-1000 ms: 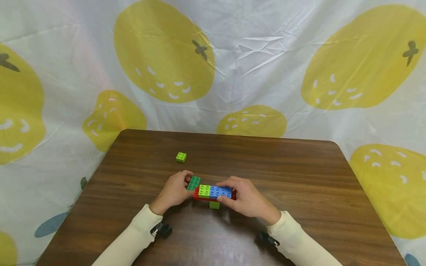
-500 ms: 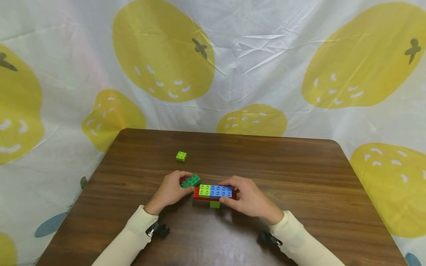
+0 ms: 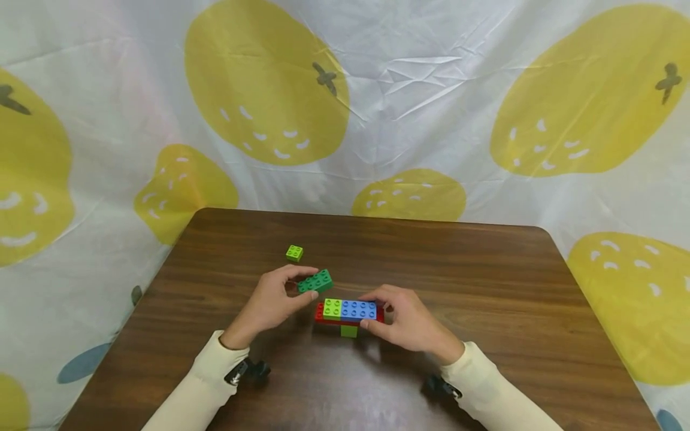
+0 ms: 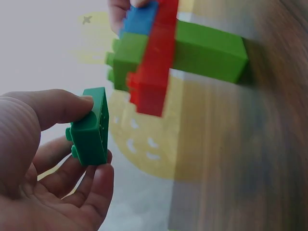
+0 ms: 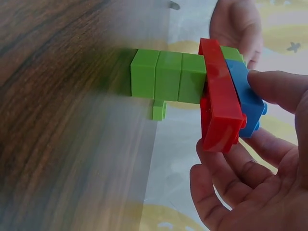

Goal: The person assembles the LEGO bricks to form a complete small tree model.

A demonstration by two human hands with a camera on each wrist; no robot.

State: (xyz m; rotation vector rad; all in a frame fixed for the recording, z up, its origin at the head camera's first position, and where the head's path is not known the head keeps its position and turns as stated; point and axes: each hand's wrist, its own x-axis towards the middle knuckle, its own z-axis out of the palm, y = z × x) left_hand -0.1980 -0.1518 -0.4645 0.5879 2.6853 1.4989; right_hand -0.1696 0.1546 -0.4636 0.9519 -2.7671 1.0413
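My left hand (image 3: 272, 304) pinches a dark green brick (image 3: 316, 281) between thumb and fingers, tilted, behind and left of a built structure. The left wrist view shows this green brick (image 4: 89, 132) apart from the structure, studs facing left. On a column of stacked lime bricks (image 5: 168, 76) lies a long red layer (image 5: 224, 98), forming a T. A lime brick (image 3: 332, 308) and a blue brick (image 3: 358, 309) sit side by side on the red. With thumb and fingers, my right hand (image 3: 412, 323) grips the structure's right end at the blue brick.
A loose lime brick (image 3: 294, 253) lies on the brown wooden table (image 3: 458, 263), beyond my left hand. Behind the table's far edge hangs a white cloth (image 3: 409, 126) printed with yellow fruit.
My left hand has raised the dark green brick and moved it away from me, turning it from lengthwise to a slant. The right hand keeps its hold, and the structure stays nearly in place.
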